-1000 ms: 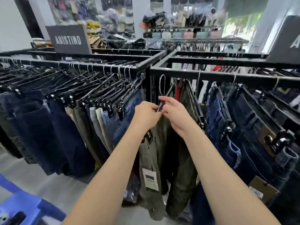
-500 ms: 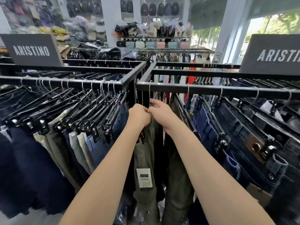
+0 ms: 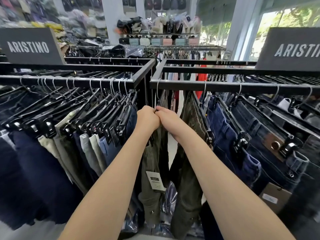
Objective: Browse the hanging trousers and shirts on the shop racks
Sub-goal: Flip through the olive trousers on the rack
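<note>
Olive-green trousers [image 3: 150,170] with a white tag [image 3: 155,182] hang from a hanger whose metal hook [image 3: 157,90] is over the right rack's black rail [image 3: 225,85]. My left hand [image 3: 147,118] and my right hand [image 3: 168,116] meet at the top of that hanger, both gripping it with curled fingers. Beside them hangs a second olive pair [image 3: 192,118]. Blue and dark jeans [image 3: 223,132] fill the right rack. Navy, beige and grey trousers [image 3: 86,148] hang on clip hangers along the left rack's rail [image 3: 69,80].
Two dark ARISTINO signs stand on the racks, one sign [image 3: 29,46] at the left and another sign [image 3: 294,49] at the right. Behind are more racks of clothes, a shelf of bags [image 3: 159,26] and a bright window [image 3: 285,23].
The view has tilted up and shifted right. Both hands have risen with the olive trousers' hanger, and its hook now sits on the right rack's rail.
</note>
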A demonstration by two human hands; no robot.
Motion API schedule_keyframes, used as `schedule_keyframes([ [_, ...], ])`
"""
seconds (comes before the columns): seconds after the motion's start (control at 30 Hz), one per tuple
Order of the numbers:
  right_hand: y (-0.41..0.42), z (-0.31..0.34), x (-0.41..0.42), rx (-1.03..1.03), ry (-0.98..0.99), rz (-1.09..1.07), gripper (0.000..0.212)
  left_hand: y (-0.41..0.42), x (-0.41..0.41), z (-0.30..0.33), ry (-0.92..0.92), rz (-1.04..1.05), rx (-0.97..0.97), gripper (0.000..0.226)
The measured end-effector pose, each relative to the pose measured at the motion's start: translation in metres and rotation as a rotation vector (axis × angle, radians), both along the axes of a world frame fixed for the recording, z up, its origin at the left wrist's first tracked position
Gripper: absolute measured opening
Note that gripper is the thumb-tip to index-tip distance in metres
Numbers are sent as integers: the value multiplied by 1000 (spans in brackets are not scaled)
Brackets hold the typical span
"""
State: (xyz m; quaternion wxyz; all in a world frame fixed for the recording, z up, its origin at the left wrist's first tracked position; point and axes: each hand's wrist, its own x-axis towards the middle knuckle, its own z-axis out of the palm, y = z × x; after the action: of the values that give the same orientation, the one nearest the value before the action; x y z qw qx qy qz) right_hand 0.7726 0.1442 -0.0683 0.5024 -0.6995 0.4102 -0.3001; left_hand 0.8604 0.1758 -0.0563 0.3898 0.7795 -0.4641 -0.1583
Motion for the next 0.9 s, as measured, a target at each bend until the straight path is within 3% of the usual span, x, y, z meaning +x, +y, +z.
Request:
schedule_keyframes([
  [0.23,-2,-3,-1,-73,68,-57,52,1,1,0,28,-32,17,31],
  [0.57,-3,23,-40,-205,112,-158,50,-4,2,15,-241,-115,80,29],
  [0.63,-1,34,-53,-222,89,-190,43,-2,-3,23,-264,-117,26,13],
  [0.7,5,48,-68,-246,62,-203,33,3,-10,34,-301,-143,-61,15],
  [0.8,21,70,-93,-315,48,-205,21,17,-31,56,-312,-211,-371,26],
  [0.9,37,91,-125,-423,32,-277,21,26,-66,81,-87,-416,-568,24],
])
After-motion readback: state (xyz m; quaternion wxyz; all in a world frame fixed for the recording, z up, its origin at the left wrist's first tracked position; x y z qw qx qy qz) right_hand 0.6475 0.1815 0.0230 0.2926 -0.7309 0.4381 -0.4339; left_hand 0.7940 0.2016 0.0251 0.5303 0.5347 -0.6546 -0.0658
